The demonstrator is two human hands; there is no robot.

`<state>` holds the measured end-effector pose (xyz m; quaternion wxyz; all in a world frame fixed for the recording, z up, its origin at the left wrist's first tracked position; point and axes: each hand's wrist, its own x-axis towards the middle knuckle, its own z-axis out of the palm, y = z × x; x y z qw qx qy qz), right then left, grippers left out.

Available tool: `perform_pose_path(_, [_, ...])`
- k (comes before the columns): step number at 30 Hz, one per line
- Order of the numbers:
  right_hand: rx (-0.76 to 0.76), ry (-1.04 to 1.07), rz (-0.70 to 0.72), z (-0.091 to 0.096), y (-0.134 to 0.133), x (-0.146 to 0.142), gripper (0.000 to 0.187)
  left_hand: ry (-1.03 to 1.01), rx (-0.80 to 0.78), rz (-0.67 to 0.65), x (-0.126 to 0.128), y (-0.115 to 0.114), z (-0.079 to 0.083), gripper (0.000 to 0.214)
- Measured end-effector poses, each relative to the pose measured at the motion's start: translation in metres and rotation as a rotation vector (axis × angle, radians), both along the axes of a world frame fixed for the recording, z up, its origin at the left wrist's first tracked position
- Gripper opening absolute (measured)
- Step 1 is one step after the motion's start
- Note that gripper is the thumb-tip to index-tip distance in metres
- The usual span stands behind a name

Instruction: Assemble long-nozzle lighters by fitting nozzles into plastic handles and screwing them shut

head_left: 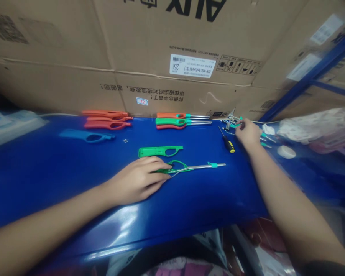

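Note:
My left hand (145,176) is closed on the green handle shell of a lighter (180,165), pressing it to the blue table. Thin wires run from under my fingertips, and a metal tube (201,166) with a turquoise collar extends to the right. Just behind lies a loose green handle half (161,151). At the back right, the fingers of my right hand (248,134) are pinched together in a pile of small metal and turquoise parts (231,122); whatever is between them is too small to name. A black and yellow screwdriver (228,144) lies left of that hand.
Orange-red handle shells (107,124) and a blue one (87,135) lie at the back left. Several lighters with metal tubes (172,122) are stacked at the back middle, against a large cardboard box (143,50). A white round object (286,152) sits at the right.

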<state>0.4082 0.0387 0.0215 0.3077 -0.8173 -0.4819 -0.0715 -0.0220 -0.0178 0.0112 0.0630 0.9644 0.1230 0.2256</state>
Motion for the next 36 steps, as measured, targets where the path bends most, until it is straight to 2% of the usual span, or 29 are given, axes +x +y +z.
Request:
perform_pose_path(4, [0.096, 0.151, 0.136, 0.012, -0.003, -0.018, 0.013, -0.003, -0.006, 0.003, 0.001, 0.0, 0.0, 0.028])
perform_pose_path(6, [0.082, 0.286, 0.249, 0.016, -0.004, -0.033, 0.011, -0.012, -0.016, 0.0, 0.001, 0.0, 0.0, 0.027])
perform_pose_path(10, [-0.082, 0.606, 0.53, 0.017, -0.016, -0.072, 0.022, -0.029, -0.066, 0.0, 0.001, 0.001, 0.001, 0.026])
perform_pose_path(13, [-0.253, 0.8, 0.684, 0.016, -0.03, -0.099, 0.031, -0.03, -0.093, 0.01, 0.0, 0.002, 0.0, 0.025])
perform_pose_path(16, [-0.42, 0.933, 0.76, 0.015, -0.04, -0.116, 0.038, -0.02, -0.094, 0.016, -0.001, 0.003, -0.001, 0.025])
perform_pose_path(19, [-0.514, 0.983, 0.777, 0.013, -0.043, -0.123, 0.038, -0.025, -0.11, 0.023, -0.001, 0.002, 0.0, 0.025])
perform_pose_path(24, [-0.513, 0.973, 0.767, 0.007, -0.041, -0.126, 0.033, -0.033, -0.109, 0.019, 0.0, 0.002, 0.002, 0.027])
perform_pose_path(28, [-0.475, 0.88, 0.766, 0.003, -0.042, -0.127, 0.031, -0.037, -0.122, 0.026, 0.0, 0.002, 0.001, 0.028])
perform_pose_path(33, [-0.365, 0.473, 0.902, -0.001, -0.044, -0.126, 0.028, -0.077, -0.091, 0.049, -0.001, 0.001, 0.0, 0.029])
perform_pose_path(36, [-0.272, 0.225, 0.986, -0.004, -0.043, -0.125, 0.018, -0.105, -0.069, 0.098, -0.001, -0.001, 0.0, 0.024])
